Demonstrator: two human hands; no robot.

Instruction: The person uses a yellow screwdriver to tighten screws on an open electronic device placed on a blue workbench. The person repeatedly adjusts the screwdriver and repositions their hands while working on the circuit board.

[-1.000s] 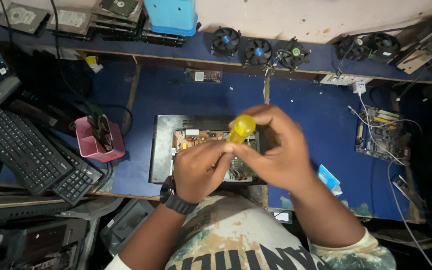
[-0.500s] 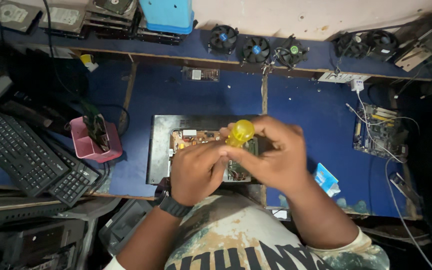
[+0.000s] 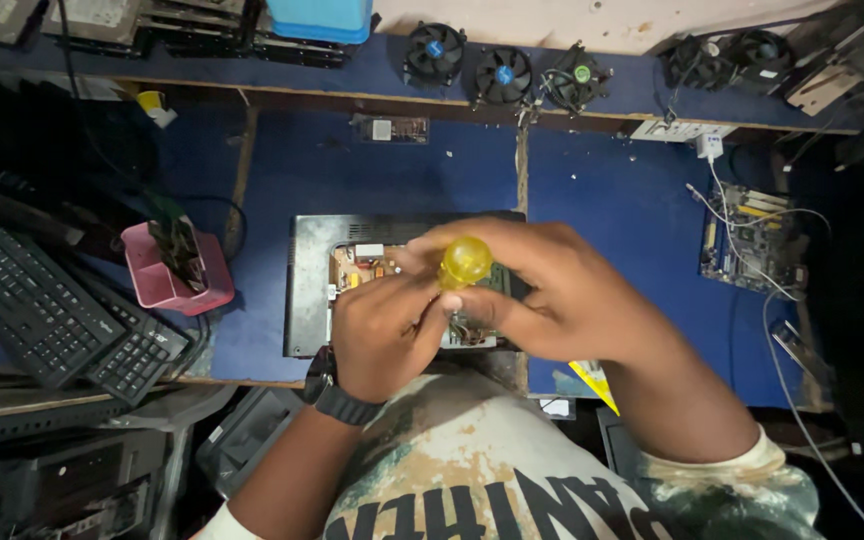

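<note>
A screwdriver with a translucent yellow handle (image 3: 466, 260) stands upright over an opened black device (image 3: 309, 290) whose circuit board (image 3: 364, 267) shows. My right hand (image 3: 562, 295) wraps its fingers around the yellow handle from the right. My left hand (image 3: 382, 335), with a black watch on the wrist, is curled just below the handle and seems to pinch the shaft; the shaft and tip are hidden behind both hands.
A pink tray (image 3: 157, 275) with small parts stands left of the device. Two black keyboards (image 3: 47, 320) lie at far left. Several cooling fans (image 3: 502, 72) line the back shelf. A bare green motherboard (image 3: 752, 240) with cables lies at right.
Both hands stay clasped on the yellow screwdriver over the board, with only slight shifts of the fingers and of the view.
</note>
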